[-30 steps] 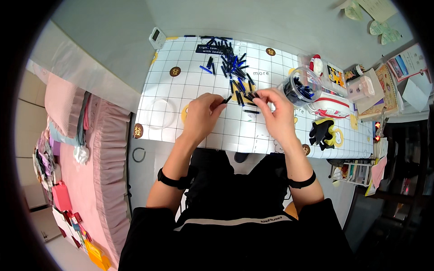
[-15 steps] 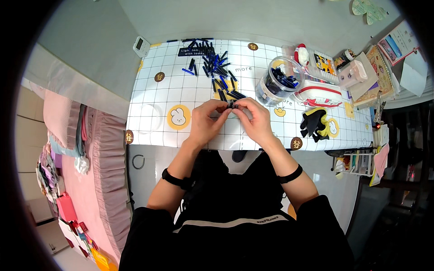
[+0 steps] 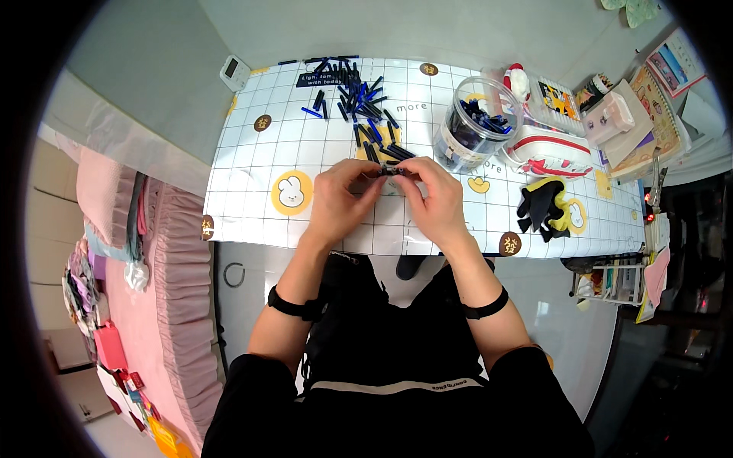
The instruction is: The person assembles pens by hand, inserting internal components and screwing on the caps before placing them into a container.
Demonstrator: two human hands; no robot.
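Near the front middle of the table, both hands meet over a small dark piece [image 3: 392,170], too small to make out fully. My left hand [image 3: 336,198] pinches one end of it between thumb and fingers. At its other end my right hand [image 3: 434,197] is closed in a similar pinch. Just beyond the fingertips lie several short dark tubes [image 3: 397,150], which look like pen ink cartridges. More of these cartridges [image 3: 359,99], black and bright blue, are strewn in a loose pile toward the back. To the right stands a clear plastic jar [image 3: 456,149] holding many more.
Right of the jar is a white pencil case [image 3: 550,151] with red trim, with black-and-yellow gloves [image 3: 544,206] in front. Books and boxes [image 3: 611,118] crowd the right end. A clear round lid [image 3: 237,187] lies at left. A white digital timer [image 3: 235,72] stands at the back left corner.
The view has shifted a little, so the table's things sit slightly differently in the picture. Both hands stay together on the small dark piece, with only slight finger movement.
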